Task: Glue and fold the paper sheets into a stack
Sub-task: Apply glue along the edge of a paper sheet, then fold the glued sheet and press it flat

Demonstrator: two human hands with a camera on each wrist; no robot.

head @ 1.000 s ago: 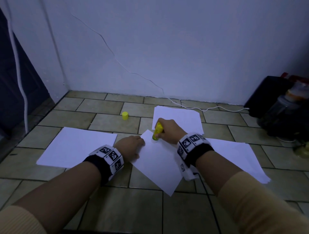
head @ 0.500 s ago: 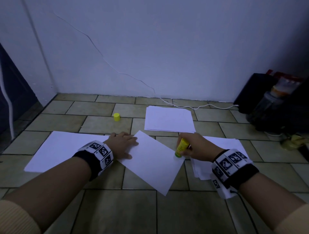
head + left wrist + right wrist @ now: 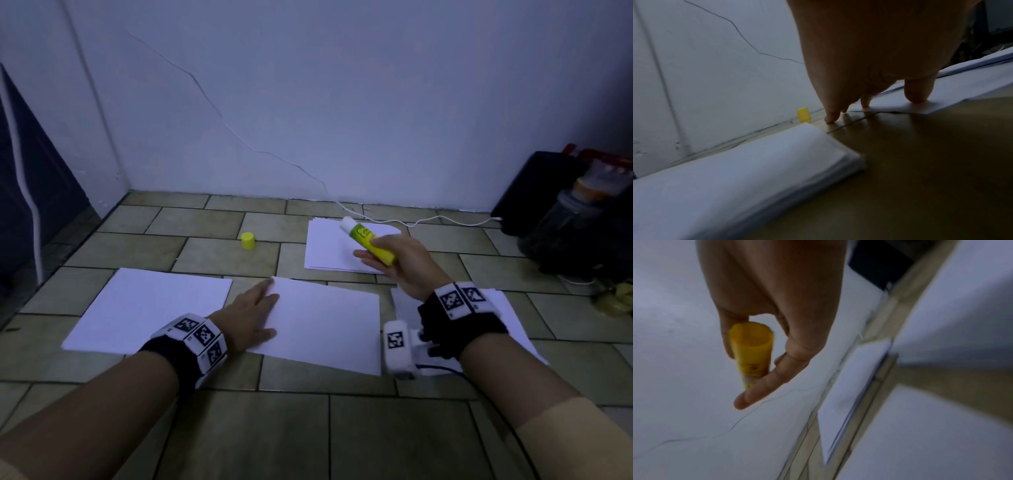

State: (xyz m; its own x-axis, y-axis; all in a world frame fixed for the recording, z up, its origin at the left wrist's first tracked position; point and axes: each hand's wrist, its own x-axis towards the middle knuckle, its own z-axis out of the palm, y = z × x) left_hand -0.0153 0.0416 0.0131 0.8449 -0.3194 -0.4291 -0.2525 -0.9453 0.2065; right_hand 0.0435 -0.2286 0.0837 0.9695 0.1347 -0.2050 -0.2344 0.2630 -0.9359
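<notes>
yellow glue stick (image 3: 751, 352) base, wrist-view only

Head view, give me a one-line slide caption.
Left hand presses a paper sheet flat while right hand lifts an uncapped glue stick.

The head view looks forward and down from above the tiled floor (image 3: 212, 428) toward the wall (image 3: 342, 102) at 12 o'clock. The left wrist view sits low, close over the floor, facing the wall. The right wrist view is raised and tilted. The cap (image 3: 248, 240) shows in the head and left wrist views, the wall crack (image 3: 205, 99) in all.
</notes>
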